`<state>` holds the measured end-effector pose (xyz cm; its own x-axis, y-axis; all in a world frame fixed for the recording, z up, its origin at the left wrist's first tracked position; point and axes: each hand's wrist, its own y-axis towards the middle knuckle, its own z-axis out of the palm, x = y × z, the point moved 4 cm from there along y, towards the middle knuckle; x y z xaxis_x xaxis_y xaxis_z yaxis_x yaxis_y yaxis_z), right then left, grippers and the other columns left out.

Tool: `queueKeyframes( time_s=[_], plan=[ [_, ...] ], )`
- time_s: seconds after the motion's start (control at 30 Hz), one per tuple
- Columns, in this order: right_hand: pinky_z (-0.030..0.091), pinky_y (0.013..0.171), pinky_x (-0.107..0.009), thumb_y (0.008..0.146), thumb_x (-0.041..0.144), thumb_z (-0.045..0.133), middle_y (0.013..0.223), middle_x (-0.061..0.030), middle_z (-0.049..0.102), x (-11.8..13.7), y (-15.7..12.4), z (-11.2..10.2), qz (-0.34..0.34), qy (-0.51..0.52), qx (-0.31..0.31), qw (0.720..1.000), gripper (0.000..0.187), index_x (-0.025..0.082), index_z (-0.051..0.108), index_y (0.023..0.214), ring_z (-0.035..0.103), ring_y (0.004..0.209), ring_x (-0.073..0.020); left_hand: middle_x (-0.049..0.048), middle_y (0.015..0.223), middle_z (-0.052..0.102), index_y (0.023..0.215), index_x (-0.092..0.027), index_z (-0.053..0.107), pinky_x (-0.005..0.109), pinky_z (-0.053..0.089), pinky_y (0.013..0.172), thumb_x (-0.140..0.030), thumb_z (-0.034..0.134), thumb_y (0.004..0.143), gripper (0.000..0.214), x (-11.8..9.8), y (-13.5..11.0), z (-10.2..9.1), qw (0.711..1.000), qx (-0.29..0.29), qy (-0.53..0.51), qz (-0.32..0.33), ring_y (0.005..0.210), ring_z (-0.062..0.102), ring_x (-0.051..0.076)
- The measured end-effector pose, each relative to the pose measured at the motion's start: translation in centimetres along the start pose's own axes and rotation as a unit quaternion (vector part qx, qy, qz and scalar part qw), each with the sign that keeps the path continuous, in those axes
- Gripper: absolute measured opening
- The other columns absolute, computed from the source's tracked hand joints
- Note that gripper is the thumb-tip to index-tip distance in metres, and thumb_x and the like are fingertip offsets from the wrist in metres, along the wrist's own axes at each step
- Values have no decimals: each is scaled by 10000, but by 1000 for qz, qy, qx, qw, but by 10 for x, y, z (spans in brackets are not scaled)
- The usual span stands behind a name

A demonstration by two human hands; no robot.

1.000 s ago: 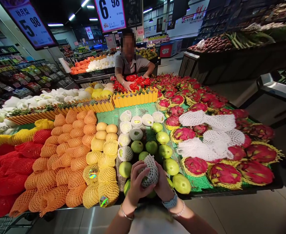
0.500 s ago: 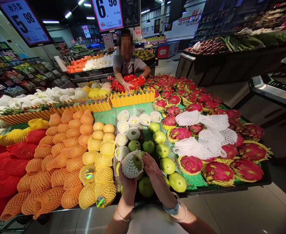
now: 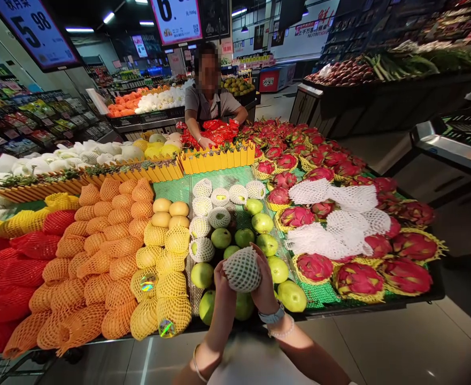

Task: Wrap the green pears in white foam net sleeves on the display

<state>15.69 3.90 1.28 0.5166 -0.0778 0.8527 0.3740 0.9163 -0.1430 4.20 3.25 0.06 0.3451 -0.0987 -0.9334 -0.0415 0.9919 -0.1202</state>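
The left hand (image 3: 224, 289) and the right hand (image 3: 264, 286) grasp together one fruit in a white net (image 3: 242, 270), each from its own side. This fruit is above the bare green fruits (image 3: 292, 296), between the fruits in yellow nets (image 3: 173, 285) and the dragon fruits (image 3: 359, 280).

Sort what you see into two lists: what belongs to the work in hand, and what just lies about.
Work in hand:
left hand and right hand, both holding the netted fruit
bare green fruit
white nets, probably

Just lying about:
dragon fruit
orange-netted fruit
yellow-netted fruit
price screens
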Motion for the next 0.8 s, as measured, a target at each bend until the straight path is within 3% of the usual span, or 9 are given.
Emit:
queueKeyframes(
  time_s=[0.1,0.2,0.27,0.33,0.43,0.53,0.67,0.73,0.8],
  plan=[
    [568,955,-441,902,569,484,1190,-57,716,-7,3,-3,84,48,18,995,431,247,658,1129,672,1121,-267,143,1493,445,1390,-237,433,474,377,1175,-521,799,696,835,-7,-1,2,989,43,100,100,1413,418,338],
    [591,914,-506,857,620,523,1052,-81,766,-20,2,-4,153,65,60,984,436,245,707,981,720,1017,-294,150,1563,329,1422,-256,378,558,308,1193,-466,819,698,873,-18,1,0,935,83,227,259,1460,320,385],
    [583,934,-514,819,638,556,1024,-81,772,-30,-1,-7,166,71,54,982,427,257,711,934,725,1002,-295,135,1504,408,1375,-275,446,585,346,1156,-423,784,747,728,-20,3,0,897,127,271,325,1419,380,391],
    [573,956,-507,805,652,551,1004,-72,773,-38,-4,-9,163,74,30,983,433,264,703,920,726,982,-284,105,1378,524,1281,-293,541,567,411,1105,-347,735,797,524,-19,4,0,879,152,293,345,1322,492,356],
    [566,966,-491,829,604,553,1014,-53,766,-42,-11,-8,169,86,-10,982,398,254,688,963,716,971,-263,86,1288,581,1169,-288,599,505,466,1053,-340,655,850,328,-11,4,-3,923,92,245,283,1209,576,316],
    [556,981,-457,826,519,626,1126,-37,736,-34,-18,-4,143,100,-40,984,350,255,664,1054,674,1068,-253,85,1323,577,1118,-268,583,469,441,1082,-478,664,815,377,-1,3,-8,981,-27,90,172,1260,537,344],
    [514,1021,-437,912,559,520,1210,-40,676,-24,-19,-3,54,62,-36,996,387,276,612,1160,621,1155,-229,68,1318,595,1132,-269,549,391,495,1029,-606,611,802,476,7,7,-6,992,-93,-48,63,1281,522,334],
    [471,1055,-466,936,598,461,1195,-41,656,-19,-16,-6,-37,-5,-31,999,419,286,585,1187,607,1157,-225,70,1271,631,1162,-257,555,366,527,993,-644,526,839,504,10,12,-5,992,-91,-88,3,1245,568,308],
    [375,1135,-500,893,676,485,1342,-54,577,-12,-13,-8,-137,-68,-9,988,534,298,549,1266,517,1290,-251,79,1223,665,1183,-236,574,359,545,979,-653,515,839,544,14,15,-6,987,-90,-118,-55,1217,604,297]
  ],
)
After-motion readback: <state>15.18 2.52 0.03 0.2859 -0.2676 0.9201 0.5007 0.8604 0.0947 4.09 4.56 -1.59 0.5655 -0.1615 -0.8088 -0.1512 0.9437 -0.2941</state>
